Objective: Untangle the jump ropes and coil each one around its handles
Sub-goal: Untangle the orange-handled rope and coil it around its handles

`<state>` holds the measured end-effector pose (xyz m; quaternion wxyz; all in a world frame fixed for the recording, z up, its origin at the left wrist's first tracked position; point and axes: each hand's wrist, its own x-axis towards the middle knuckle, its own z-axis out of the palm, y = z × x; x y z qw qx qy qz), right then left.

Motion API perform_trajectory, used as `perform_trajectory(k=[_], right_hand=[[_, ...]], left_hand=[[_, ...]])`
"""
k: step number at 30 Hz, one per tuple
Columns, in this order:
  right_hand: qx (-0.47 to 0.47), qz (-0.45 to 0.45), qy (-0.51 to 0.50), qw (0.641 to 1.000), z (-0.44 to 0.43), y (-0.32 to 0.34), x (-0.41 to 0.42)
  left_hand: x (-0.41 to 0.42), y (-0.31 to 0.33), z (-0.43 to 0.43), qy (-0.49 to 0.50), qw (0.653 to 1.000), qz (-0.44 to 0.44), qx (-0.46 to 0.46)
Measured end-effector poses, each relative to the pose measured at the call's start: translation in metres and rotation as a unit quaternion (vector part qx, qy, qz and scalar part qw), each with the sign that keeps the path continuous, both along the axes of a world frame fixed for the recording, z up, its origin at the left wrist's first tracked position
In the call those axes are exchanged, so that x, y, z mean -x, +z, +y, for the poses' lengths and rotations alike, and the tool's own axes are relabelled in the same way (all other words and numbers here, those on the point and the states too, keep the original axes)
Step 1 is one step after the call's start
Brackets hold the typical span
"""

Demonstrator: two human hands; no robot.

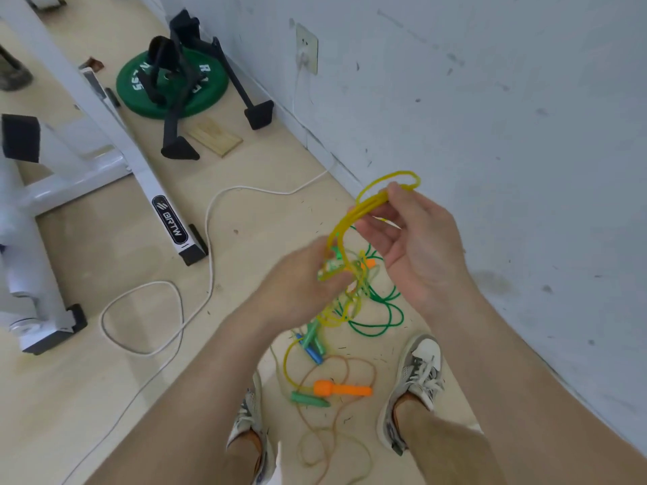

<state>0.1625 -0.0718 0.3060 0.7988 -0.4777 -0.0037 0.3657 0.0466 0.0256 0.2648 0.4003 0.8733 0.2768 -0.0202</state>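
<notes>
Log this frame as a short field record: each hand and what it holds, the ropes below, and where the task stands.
left hand: grips the lower part of the yellow rope
right hand: pinches the yellow rope's looped top
green rope: loose loops below the hands, tangled with the yellow one
orange handle: on the floor between the shoes
status: ropes tangled, none coiled round its handles yet
</notes>
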Motion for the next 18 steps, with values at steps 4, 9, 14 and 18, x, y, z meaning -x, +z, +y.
perform_trajectory(k=[4, 9, 14, 18], right_hand=[[-0.058, 0.03, 0.013, 0.998, -0.006, 0.002, -0.008], [0.053, -0.089, 0.219, 0.97, -0.013, -0.017, -0.01], [0.193, -0.23, 0.406, 0.863, -0.014, -0.025, 0.007], [0.341, -0.349, 0.43, 0.76, -0.019, -0.027, 0.003]], left_hand=[[-0.01, 0.001, -0.011, -0.025, 1.0, -0.012, 0.004], [-0.013, 0.014, -0.011, 0.091, 0.96, -0.203, 0.171], [-0.013, 0.025, 0.004, 0.247, 0.899, -0.291, 0.216], [-0.011, 0.023, 0.011, 0.284, 0.868, -0.32, 0.252]])
